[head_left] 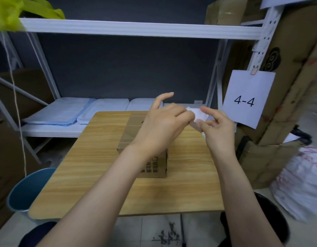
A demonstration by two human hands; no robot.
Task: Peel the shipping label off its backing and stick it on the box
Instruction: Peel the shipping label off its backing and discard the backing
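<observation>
While both hands meet above the far right part of the wooden counter (100, 175), the left hand (165, 125) pinches one edge of the white shipping label (200, 114) with its index finger raised, and the right hand (219, 130) grips the opposite edge between thumb and fingertips. Whether the backing has separated cannot be told. Below the left wrist, the taped cardboard box (154, 166) sits on the counter.

Pretty dim, flat indoor light here, soft shadows only; my wide-angle view bends the edges and blurs corners.
</observation>
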